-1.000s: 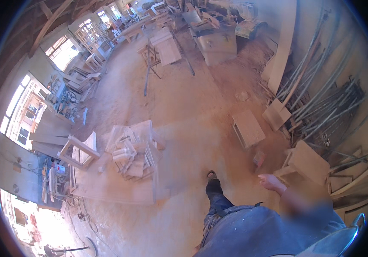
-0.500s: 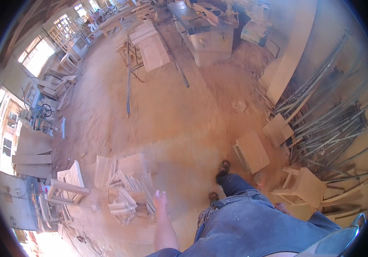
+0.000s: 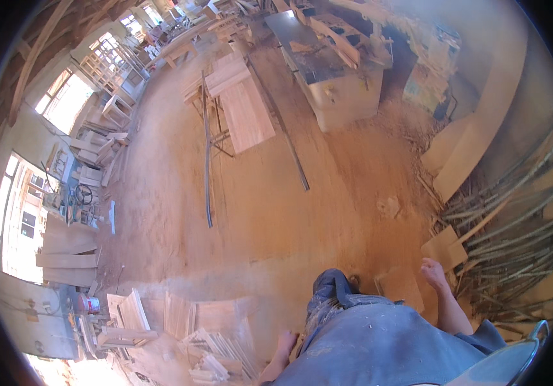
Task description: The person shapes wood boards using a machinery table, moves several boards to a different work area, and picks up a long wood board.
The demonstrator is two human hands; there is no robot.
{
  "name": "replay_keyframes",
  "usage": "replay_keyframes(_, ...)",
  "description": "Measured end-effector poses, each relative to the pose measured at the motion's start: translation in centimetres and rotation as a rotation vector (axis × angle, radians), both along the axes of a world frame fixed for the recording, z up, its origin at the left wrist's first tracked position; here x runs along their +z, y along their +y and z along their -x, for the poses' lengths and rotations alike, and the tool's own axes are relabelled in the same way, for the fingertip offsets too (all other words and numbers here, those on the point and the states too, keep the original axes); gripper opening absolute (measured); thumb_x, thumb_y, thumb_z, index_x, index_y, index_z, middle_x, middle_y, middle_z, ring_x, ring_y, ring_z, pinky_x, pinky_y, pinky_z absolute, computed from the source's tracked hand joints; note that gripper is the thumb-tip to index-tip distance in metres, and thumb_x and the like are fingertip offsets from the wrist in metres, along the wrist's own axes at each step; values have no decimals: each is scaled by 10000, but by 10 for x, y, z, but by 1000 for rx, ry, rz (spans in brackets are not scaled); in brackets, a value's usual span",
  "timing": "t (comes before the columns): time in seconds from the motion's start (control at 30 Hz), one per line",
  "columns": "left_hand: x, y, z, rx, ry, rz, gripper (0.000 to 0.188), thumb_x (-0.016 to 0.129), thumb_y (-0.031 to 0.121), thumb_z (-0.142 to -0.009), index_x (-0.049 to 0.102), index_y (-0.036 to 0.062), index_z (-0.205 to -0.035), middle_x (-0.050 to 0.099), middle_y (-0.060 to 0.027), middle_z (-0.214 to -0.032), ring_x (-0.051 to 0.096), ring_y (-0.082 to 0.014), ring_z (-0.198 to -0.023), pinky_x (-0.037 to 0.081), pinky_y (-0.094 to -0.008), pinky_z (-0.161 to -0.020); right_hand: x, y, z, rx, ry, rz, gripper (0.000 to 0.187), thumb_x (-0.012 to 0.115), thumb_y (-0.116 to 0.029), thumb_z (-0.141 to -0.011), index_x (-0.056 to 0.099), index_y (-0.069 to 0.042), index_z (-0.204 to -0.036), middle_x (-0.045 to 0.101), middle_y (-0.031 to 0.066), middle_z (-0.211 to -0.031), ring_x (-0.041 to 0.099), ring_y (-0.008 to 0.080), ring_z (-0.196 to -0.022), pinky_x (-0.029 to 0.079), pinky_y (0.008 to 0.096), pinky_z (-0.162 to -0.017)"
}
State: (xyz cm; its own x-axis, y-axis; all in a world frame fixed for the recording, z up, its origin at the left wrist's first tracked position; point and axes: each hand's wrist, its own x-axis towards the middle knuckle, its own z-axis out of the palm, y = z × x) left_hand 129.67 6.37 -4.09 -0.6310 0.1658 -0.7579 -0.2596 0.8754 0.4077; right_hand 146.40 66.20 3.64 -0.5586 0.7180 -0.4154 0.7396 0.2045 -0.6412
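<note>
My right hand (image 3: pixel 433 273) swings out ahead of my body, its fingers curled in, with nothing showing in them. Beyond it lies a square wooden board (image 3: pixel 445 249). My left hand (image 3: pixel 287 339) hangs low beside my dark blue work garment (image 3: pixel 379 347); it is small and blurred, and its fingers cannot be made out. To the left of that hand, a stack of wooden strips (image 3: pixel 222 350) lies on the floor. A wooden panel (image 3: pixel 397 288) stands partly hidden between my leg and right arm.
Ahead, pale boards (image 3: pixel 245 112) rest on a support with long metal bars. A large machine with a flat metal top (image 3: pixel 341 96) stands beyond. Thin poles (image 3: pixel 514 231) lean in a heap at right. Wooden frames (image 3: pixel 125 318) and offcuts line the left wall under windows.
I have stepped forward: the floor pieces slid nearer and the boards and machine look closer. My right hand has swung forward into view; my left hand has moved back toward my body.
</note>
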Motion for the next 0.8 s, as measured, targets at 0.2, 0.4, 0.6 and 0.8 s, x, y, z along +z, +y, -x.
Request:
replay_keyframes(0.2,-65,17,79,-127,-47,191,340,582,338,-908,689,27,-992,696,-185,-846,667,-351,-752,512,-471,-665,60,76,149,-136,254,193,463,627,-77,-859,583,41,-1305,681,132,-1180,634,199,-1089,486,294,-916)
replay_keyframes(0.4,-142,165,284,487,-4,-143,377,581,378,-958,617,13,-1046,659,-163,-840,651,-269,-761,536,-437,-620,-14,151,197,150,-32,91,481,650,-103,-833,597,24,-1294,697,173,-1114,662,245,-1053,507,328,-911)
replay_keyframes(0.6,-84,304,491,379,147,-219,658,656,343,-885,502,-43,-1396,672,-231,-1191,652,-316,-1109,498,-392,-955,-49,183,278,74,-47,400,459,642,-132,-826,626,-51,-1278,702,187,-1115,686,265,-1018,527,371,-851)
replay_keyframes(0.8,-84,398,618,426,275,-302,595,647,296,-899,525,-68,-1354,687,-214,-1154,670,-283,-1044,530,-378,-871,-60,267,411,224,-113,320,450,645,-136,-843,616,-50,-1284,702,182,-1119,683,290,-1016,526,372,-851)
